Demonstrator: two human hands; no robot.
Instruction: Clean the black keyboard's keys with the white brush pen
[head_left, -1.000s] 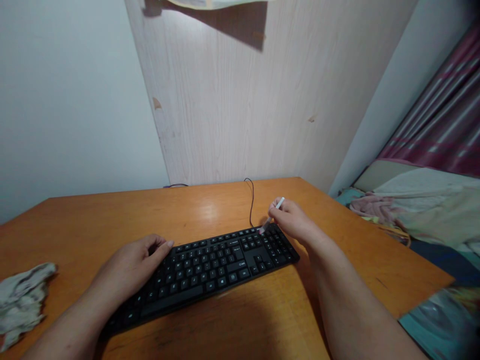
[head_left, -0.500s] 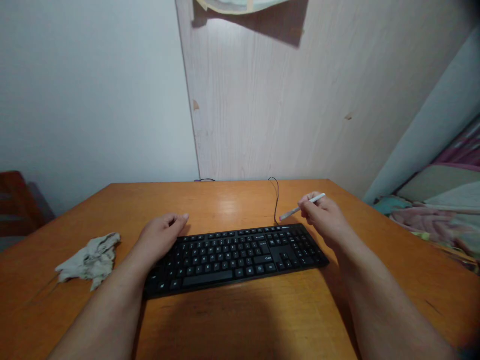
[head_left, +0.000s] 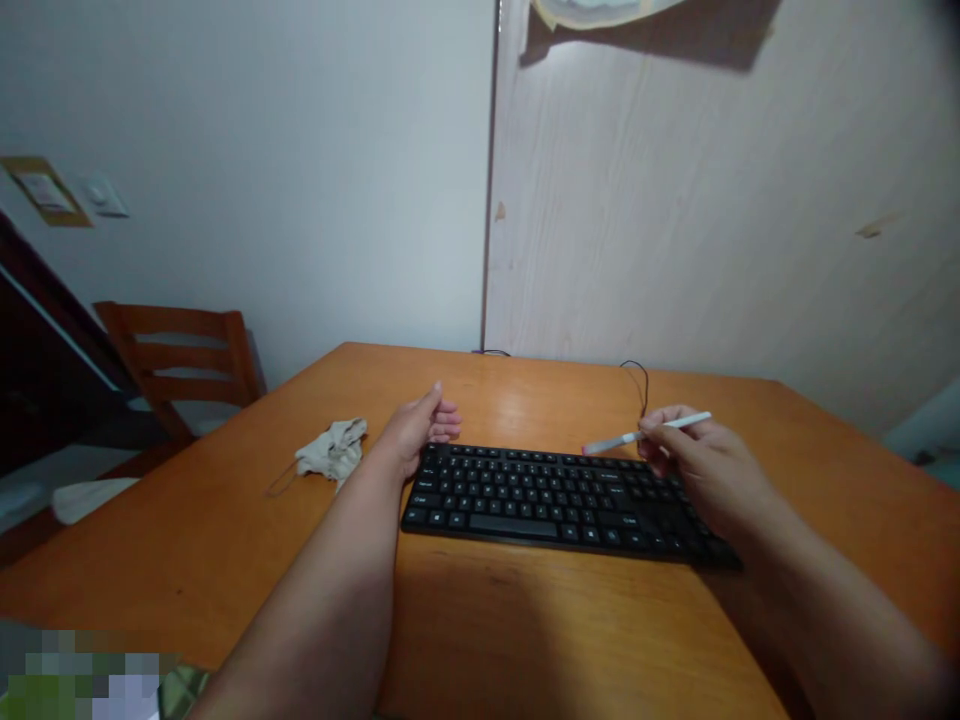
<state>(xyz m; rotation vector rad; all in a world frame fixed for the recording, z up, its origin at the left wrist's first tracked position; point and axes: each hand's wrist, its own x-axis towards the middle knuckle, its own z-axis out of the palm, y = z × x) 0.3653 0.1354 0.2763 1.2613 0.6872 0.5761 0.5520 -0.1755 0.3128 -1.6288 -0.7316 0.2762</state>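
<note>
A black keyboard [head_left: 517, 492] lies on the wooden table, its far right part covered by my right hand. At its left end my left hand [head_left: 420, 428] is open, thumb raised and fingers stretched out, holding nothing. I cannot tell whether its edge touches the keyboard. Over the keyboard's right back corner, my right hand [head_left: 697, 455] is closed on a slim white pen-like stick [head_left: 679, 421]. Its greyish section ends in a pink tip that points left, over the keyboard's back edge.
A crumpled pale cloth [head_left: 332, 452] lies left of my left forearm. Behind the keyboard a thin black cable [head_left: 645, 385] runs toward the wall. The wooden table [head_left: 480, 620] reaches the wall at the back, and a wooden chair [head_left: 184, 360] stands at its left.
The view has swung left, bringing the chair in. My left hand has opened out at the keyboard's left end, and the keyboard now lies at a different angle. My right hand still holds the stick.
</note>
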